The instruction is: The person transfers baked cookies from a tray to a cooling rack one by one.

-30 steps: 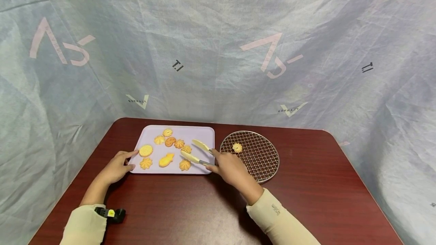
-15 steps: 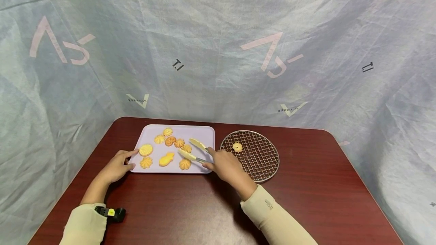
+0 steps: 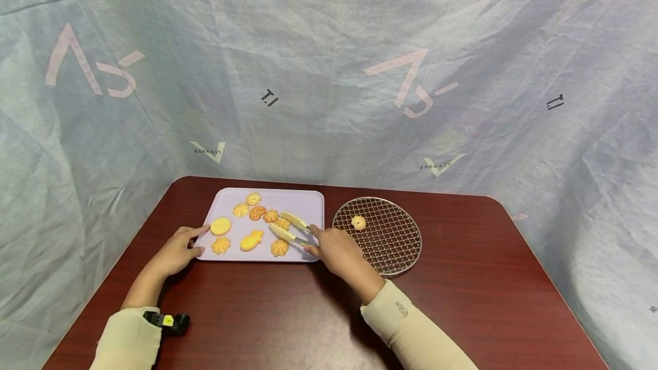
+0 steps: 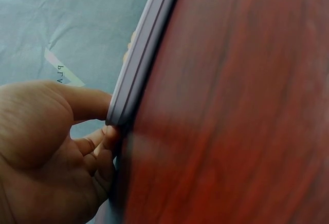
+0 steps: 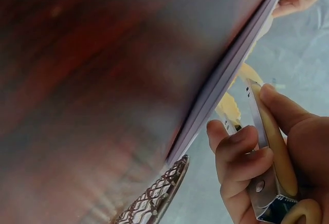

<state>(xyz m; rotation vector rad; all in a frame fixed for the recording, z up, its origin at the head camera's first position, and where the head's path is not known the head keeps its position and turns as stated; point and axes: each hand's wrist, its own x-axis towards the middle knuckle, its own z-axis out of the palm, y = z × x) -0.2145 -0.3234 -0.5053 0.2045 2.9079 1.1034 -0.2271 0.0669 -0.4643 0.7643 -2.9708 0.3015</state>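
Note:
My left hand [image 3: 177, 251] pinches the left edge of the pale lilac tray [image 3: 303, 201]; in the left wrist view the thumb lies at the rim and the curled fingers are beneath it. The right hand [image 3: 339, 251] grips a pair of tongs [image 3: 284, 235] with pale yellow tips and metal arms, its fingers wrapped round the handles [image 5: 277, 152]. The spread tips reach over the tray's right half, one on each side of a ring-patterned cookie [image 3: 283, 224]. Just in front of the lower tip lies a flower-shaped cookie [image 3: 280, 248].
Several other cookies lie on the tray, among them a fish-shaped cookie [image 3: 251, 240] and a round cookie [image 3: 220, 226]. Right of the tray stands a round wire rack [image 3: 390, 233] bearing one small cookie [image 3: 358, 222]. Everything is on a dark red wooden table [image 3: 247, 313].
The right hand and tongs have shifted slightly left, and the tongs' tips have drawn closer together around the ring-patterned cookie. The left hand and tray have stayed in place.

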